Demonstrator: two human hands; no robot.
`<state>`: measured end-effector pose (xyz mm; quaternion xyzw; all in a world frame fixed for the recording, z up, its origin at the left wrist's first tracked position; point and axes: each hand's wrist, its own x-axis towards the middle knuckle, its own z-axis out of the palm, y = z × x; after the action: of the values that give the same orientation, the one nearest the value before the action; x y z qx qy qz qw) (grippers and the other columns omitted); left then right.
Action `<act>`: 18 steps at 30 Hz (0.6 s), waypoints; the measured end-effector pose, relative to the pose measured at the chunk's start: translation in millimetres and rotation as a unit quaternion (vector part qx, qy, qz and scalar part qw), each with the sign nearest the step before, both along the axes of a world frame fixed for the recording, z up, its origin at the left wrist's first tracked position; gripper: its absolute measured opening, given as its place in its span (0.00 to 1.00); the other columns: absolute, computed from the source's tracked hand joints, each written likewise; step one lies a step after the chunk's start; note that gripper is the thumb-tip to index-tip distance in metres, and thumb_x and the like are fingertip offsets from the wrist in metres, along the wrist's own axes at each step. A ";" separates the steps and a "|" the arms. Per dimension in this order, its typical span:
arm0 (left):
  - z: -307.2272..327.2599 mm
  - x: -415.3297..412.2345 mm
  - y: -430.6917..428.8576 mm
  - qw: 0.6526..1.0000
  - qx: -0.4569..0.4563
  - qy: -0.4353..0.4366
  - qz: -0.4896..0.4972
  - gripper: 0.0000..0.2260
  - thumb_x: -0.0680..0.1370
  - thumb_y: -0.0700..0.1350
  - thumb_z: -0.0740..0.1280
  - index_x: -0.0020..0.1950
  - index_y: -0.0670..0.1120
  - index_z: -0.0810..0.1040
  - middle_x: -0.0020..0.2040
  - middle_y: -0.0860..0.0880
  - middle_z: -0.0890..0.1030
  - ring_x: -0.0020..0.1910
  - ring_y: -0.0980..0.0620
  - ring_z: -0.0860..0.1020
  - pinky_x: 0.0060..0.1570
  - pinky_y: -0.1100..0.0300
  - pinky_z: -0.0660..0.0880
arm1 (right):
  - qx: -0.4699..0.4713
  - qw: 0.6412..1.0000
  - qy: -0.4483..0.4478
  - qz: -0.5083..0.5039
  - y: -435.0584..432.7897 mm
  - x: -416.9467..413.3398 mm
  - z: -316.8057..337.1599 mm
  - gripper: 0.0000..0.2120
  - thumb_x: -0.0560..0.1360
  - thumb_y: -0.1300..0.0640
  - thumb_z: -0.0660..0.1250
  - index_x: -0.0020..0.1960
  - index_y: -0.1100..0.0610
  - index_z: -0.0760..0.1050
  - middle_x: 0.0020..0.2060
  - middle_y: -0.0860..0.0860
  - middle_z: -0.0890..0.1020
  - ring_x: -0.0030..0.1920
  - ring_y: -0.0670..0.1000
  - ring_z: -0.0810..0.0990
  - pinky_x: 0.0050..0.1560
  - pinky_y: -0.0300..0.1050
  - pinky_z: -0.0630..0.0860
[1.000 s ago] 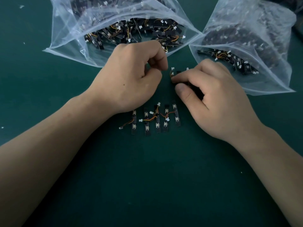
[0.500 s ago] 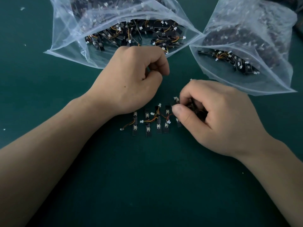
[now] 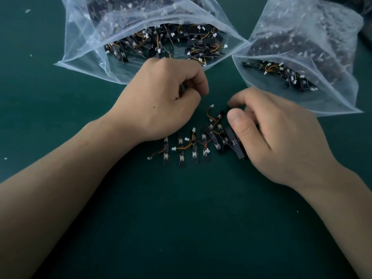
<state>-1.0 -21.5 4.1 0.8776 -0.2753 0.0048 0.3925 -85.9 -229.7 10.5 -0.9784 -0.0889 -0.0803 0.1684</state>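
Several small black circuit strips (image 3: pixel 193 152) with white buttons and orange wires lie in a row on the green mat. At the row's right end one strip (image 3: pixel 217 120) lies tilted, its white connector pointing up. My right hand (image 3: pixel 281 137) grips a bunch of black strips (image 3: pixel 235 142) between thumb and curled fingers, right beside the row. My left hand (image 3: pixel 161 101) rests on the mat just above the row's left end, curled into a loose fist. Nothing shows inside the fist.
Two clear plastic bags lie open towards me at the back, the left bag (image 3: pixel 84 49) and the right bag (image 3: pixel 338 63). Both hold many more of the same strips. The green mat (image 3: pixel 181 228) stretches towards me below the row.
My right hand came down from near the left hand to the row's right end with its strips. A tilted strip now lies there. My left hand has hardly moved.
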 end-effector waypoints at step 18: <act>6.2 -3.3 4.4 0.988 0.056 0.047 -0.133 0.16 0.72 0.42 0.62 0.42 0.58 0.88 0.44 0.58 0.84 0.45 0.54 0.82 0.47 0.48 0.77 | -0.082 0.995 0.006 -0.060 10.0 -5.0 3.5 0.23 0.85 0.39 0.47 0.63 0.51 0.72 0.27 0.47 0.77 0.30 0.59 0.77 0.32 0.52 0.73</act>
<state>-4.3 -17.1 10.3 0.8528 -0.3708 -0.1040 0.3527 -90.9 -219.7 14.1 -0.9929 -0.0351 -0.0771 0.0832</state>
